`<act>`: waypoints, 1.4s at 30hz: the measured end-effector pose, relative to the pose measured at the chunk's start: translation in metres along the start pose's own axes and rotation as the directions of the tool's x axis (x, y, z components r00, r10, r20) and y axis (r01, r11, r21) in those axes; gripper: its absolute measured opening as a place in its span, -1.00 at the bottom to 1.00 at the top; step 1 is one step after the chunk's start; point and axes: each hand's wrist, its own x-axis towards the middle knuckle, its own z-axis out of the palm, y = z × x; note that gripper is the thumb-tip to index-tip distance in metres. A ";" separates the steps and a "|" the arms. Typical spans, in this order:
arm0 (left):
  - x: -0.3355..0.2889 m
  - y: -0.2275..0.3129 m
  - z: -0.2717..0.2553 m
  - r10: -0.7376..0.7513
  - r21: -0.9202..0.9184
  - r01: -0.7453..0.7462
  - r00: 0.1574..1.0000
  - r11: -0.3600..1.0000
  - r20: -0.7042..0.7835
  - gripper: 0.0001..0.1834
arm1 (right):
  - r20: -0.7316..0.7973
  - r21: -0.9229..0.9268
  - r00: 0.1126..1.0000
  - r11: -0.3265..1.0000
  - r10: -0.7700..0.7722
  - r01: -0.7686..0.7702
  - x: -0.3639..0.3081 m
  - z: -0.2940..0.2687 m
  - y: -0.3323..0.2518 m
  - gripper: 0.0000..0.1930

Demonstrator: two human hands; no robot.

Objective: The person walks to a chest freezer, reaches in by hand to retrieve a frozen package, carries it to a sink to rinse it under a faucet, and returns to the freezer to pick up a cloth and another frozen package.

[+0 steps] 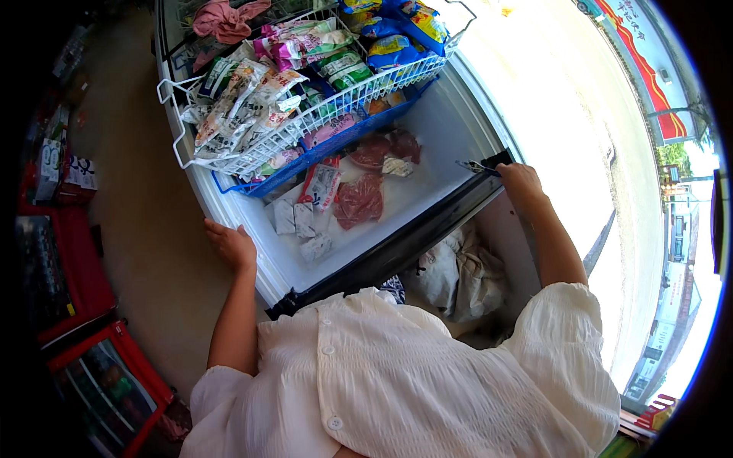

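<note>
On the left, the person's left hand (231, 243) lies open, fingers loosely spread, against the outer side of an open chest freezer (263, 271). Across the freezer's far part sits a white wire basket (317, 120) crammed with colorful packets. Nearer, on the freezer's inner floor, lie white-wrapped blocks (294, 219), then a red-and-white packet (322, 182), then a slab of red meat (359, 201), with more red meat (385, 149) behind it. At the right, the right hand (521, 185) is curled at the freezer's black-edged corner, with a slim metallic object (475, 166) at its fingertips; whether it grips that object or the edge cannot be told. The step in hand appears to be steadying at the open freezer; reaching the contents would call for a free hand lowered past the rim.
</note>
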 end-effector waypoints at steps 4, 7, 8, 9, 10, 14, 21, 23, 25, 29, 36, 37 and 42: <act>-0.005 0.008 -0.008 0.040 0.005 -0.040 0.999 0.999 -0.020 -0.16 | 0.050 -0.095 0.995 0.991 -0.089 0.094 0.070 -0.005 0.018 -0.84; -0.006 0.017 -0.012 0.037 0.022 -0.037 0.999 0.999 0.001 -0.18 | 0.149 -0.208 0.987 0.973 -0.066 0.096 0.111 0.016 0.017 -0.83; -0.004 0.016 -0.014 0.034 0.035 -0.033 0.999 0.999 -0.007 -0.19 | 0.170 -0.246 0.983 0.963 -0.070 0.111 0.124 0.019 0.009 -0.82; -0.004 0.013 -0.013 0.051 0.041 -0.050 0.999 0.998 -0.019 -0.20 | 0.242 -0.255 0.968 0.959 -0.062 0.125 0.134 0.021 0.003 -0.82; -0.004 0.011 -0.010 0.060 0.050 -0.059 0.998 0.997 -0.027 -0.20 | 0.290 -0.273 0.951 0.943 -0.110 0.192 0.139 0.023 0.001 -0.83; -0.002 0.006 -0.001 0.074 0.075 -0.069 0.995 0.995 -0.062 -0.20 | 0.354 -0.290 0.898 0.882 -0.263 0.372 0.154 0.029 -0.014 -0.85; 0.000 0.008 -0.001 0.046 0.071 -0.043 0.998 0.997 -0.044 -0.21 | 0.214 -0.125 0.934 0.940 -0.286 0.316 0.129 0.040 -0.006 -0.86; 0.000 0.008 0.001 0.056 0.072 -0.053 0.998 0.996 -0.043 -0.20 | 0.344 -0.218 0.909 0.922 -0.235 0.321 0.128 0.052 0.014 -0.86; 0.000 0.007 0.002 0.067 0.073 -0.064 0.997 0.995 -0.043 -0.20 | 0.450 -0.296 0.866 0.879 -0.217 0.374 0.132 0.063 0.026 -0.86; -0.001 0.007 0.004 0.085 0.068 -0.081 0.995 0.994 -0.059 -0.20 | 0.457 -0.330 0.842 0.824 -0.287 0.460 0.143 0.060 0.021 -0.86; -0.001 0.013 -0.002 0.072 0.094 -0.066 0.996 0.993 -0.059 -0.22 | 0.276 -0.182 0.906 0.908 -0.322 0.378 0.139 0.040 -0.005 -0.88; 0.000 0.014 -0.002 0.074 0.092 -0.068 0.995 0.993 -0.064 -0.23 | 0.254 -0.183 0.900 0.896 -0.355 0.405 0.139 0.041 -0.007 -0.88; 0.000 0.012 -0.003 0.068 0.091 -0.062 0.995 0.994 -0.071 -0.23 | 0.194 -0.135 0.851 0.846 -0.488 0.516 0.141 0.063 0.019 -0.89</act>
